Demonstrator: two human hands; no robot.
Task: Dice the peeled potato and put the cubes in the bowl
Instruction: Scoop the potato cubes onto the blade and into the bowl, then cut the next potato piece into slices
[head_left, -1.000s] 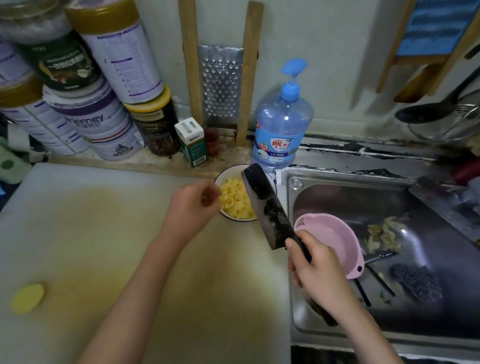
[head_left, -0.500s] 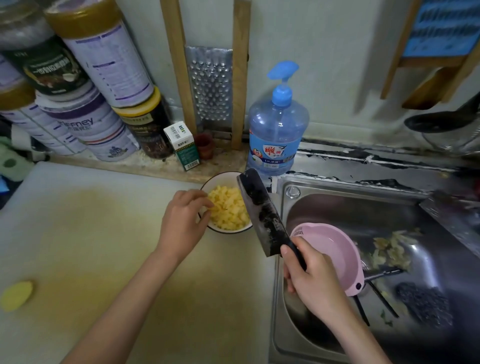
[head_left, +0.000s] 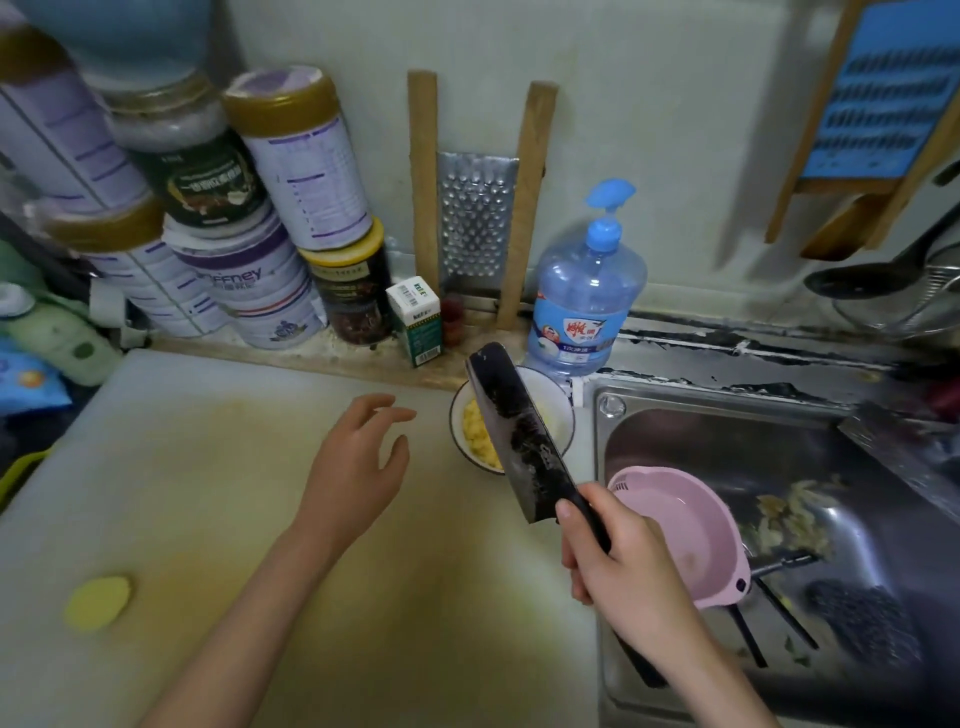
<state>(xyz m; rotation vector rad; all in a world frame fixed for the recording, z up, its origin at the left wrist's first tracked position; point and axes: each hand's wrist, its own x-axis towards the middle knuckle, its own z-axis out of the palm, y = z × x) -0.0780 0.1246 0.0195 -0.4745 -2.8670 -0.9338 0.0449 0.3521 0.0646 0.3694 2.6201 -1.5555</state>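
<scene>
Potato cubes (head_left: 477, 440): small, yellow, heaped in the white bowl (head_left: 558, 410) at the board's far edge.
Left hand (head_left: 353, 470): spread, holds nothing, above the board.
Right hand (head_left: 626, 558): grips the dark cleaver (head_left: 511, 431) over the bowl.
Potato slice (head_left: 98, 603): pale yellow, on the board (head_left: 218, 467).

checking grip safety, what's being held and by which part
The right hand grips the cleaver by its dark handle, right behind the blade. The left hand holds nothing.

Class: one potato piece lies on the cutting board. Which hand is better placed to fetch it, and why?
Left. The left hand is empty, fingers relaxed, and nearer the potato piece; the right hand grips the cleaver over the bowl.
</scene>
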